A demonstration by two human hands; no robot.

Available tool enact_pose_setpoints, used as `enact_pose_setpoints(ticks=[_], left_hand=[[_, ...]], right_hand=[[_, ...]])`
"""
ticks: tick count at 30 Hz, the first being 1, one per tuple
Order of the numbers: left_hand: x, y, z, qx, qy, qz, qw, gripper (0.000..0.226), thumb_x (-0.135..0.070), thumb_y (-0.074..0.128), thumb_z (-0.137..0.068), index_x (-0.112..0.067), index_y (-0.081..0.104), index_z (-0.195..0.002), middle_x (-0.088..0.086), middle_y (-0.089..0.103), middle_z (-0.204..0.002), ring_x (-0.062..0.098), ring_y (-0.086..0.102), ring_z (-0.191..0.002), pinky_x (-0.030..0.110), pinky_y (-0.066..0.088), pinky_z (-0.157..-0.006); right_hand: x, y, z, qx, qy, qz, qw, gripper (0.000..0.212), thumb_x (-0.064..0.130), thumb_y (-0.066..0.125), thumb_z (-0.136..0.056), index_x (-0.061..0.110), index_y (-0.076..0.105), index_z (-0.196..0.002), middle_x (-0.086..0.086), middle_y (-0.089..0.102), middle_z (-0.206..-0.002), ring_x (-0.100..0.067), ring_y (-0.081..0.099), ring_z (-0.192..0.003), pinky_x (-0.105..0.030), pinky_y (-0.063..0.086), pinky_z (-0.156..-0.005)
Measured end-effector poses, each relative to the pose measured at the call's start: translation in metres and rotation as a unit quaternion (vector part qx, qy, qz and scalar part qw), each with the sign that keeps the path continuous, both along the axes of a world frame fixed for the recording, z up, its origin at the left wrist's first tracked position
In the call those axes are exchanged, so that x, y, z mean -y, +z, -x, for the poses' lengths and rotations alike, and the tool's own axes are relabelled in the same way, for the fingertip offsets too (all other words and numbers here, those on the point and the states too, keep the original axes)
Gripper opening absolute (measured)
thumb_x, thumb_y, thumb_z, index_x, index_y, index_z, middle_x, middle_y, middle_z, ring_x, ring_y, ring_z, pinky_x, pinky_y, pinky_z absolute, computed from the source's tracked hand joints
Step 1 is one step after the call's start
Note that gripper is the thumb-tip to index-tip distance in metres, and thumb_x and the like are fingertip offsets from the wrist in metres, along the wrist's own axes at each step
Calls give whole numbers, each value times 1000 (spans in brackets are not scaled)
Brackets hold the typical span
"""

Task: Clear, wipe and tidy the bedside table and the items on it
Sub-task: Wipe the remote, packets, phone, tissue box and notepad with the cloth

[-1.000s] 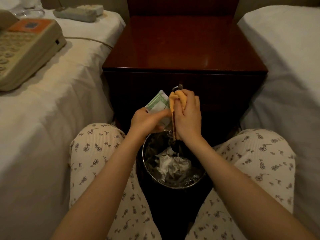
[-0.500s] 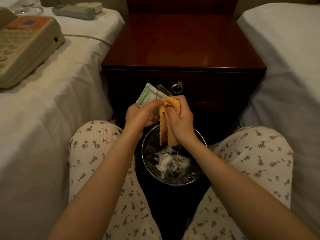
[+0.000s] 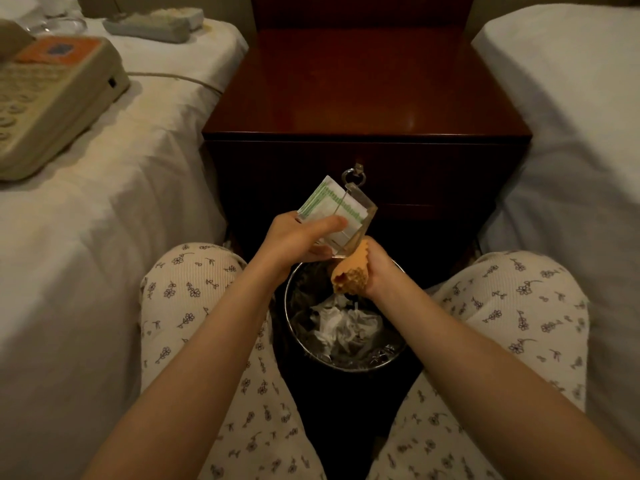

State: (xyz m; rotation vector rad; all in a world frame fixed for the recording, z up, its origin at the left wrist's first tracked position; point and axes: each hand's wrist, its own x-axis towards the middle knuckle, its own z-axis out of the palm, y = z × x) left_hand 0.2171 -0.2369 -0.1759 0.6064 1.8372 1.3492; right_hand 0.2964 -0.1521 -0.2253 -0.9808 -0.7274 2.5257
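**Holding a clear stand and a cloth over the bin**

Gripping from the side, the left hand [image 3: 294, 237] has its thumb across the front of a clear stand [image 3: 365, 220] and its fingers curled beneath it. Green-and-white paper slips [image 3: 325, 202] sit in the stand, which is tilted. The right hand [image 3: 382, 271] is closed tight round a bunched orange cloth [image 3: 349, 271], and the cloth's top edge touches the stand's lower corner. What is printed on the slips is too blurred to read.

Both forearms reach forward from the lap and the hands meet just above a round metal bin [image 3: 288, 306]. The bin stands on the floor between the knees and holds crumpled tissue [image 3: 343, 323].

Behind the hands is the dark wooden bedside table [image 3: 363, 91], with a ring pull [image 3: 353, 174] on its drawer front. White beds flank it. The left bed [image 3: 104, 237] carries a beige telephone [image 3: 52, 98], and what may be a power strip [image 3: 149, 26] lies further back on it.
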Motion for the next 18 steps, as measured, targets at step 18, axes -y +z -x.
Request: enact_pose_setpoints(ticks=[18], left_hand=[[-7, -8, 7, -19, 60, 10, 998, 30, -30, 73, -76, -14, 66, -100, 4, 71, -93, 14, 68, -70, 24, 57, -65]], right_hand=[[1, -1, 5, 41, 31, -49, 997, 30, 15, 33, -102, 8, 56, -82, -1, 62, -49, -9, 59, -38, -16, 45, -37]])
